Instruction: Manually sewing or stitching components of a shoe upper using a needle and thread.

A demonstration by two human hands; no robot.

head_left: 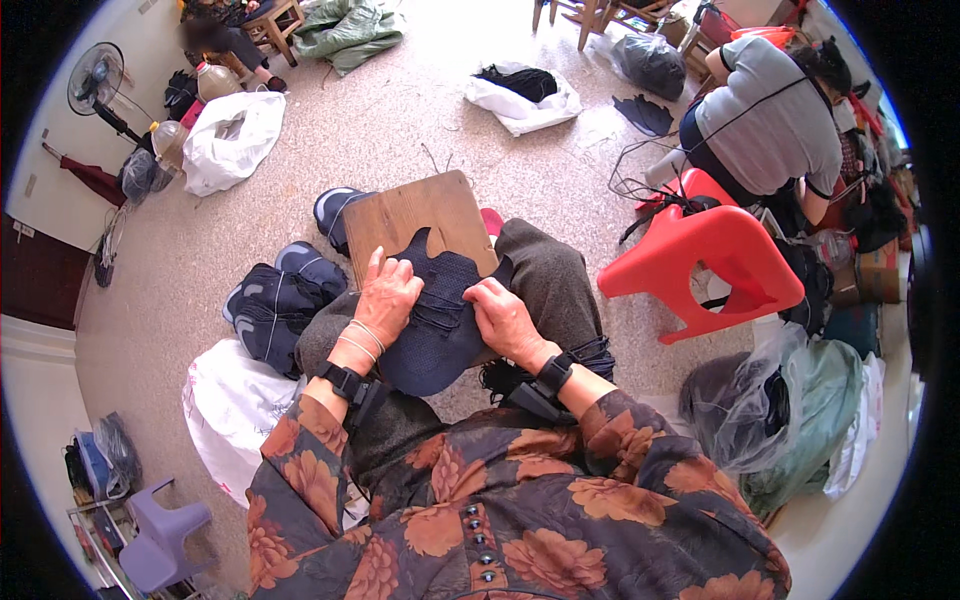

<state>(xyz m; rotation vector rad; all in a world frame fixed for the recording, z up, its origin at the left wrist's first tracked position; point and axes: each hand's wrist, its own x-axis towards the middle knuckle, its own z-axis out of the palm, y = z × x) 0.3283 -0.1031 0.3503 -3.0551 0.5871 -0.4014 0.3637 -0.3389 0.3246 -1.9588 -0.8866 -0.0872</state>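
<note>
Head view: the left hand (385, 298) presses flat, fingers spread, on a dark navy mesh shoe upper (440, 320) lying on a brown wooden lap board (415, 215); the right hand (503, 318) pinches its laced edge. Lacing seems underway; pulling the cord needs steady tension.

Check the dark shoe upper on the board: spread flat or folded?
Spread flat. The shoe upper lies opened out across the wooden board on the lap, with the left hand and right hand pressing on it.
</note>
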